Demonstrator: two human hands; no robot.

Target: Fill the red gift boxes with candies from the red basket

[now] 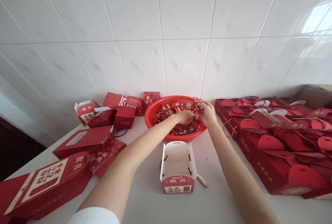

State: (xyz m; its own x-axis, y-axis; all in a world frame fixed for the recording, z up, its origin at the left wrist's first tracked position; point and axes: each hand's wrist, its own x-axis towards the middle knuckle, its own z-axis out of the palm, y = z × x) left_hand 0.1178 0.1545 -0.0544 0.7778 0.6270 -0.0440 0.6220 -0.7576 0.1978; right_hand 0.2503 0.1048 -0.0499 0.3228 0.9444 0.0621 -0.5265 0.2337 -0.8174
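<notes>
Left hand (186,117) among wrapped candies (178,130) in that red plastic basket (148,117), grip unclear from here; red packet (199,108) in right hand's (208,112) pinch.

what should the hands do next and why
Probably lift a few small wrapped packets into the open box. The left hand is in among the packets, the right hand is at the right edge of the red basket, and the box stands open just in front, with no packets showing inside.

Red boxes (275,175), pale worktop (218,189).
Near its back edge, the basket (149,118) was orange-red with red wrappers (178,129); the open box (177,163) was white inside; tiles (185,6) were grey-veined white.
</notes>
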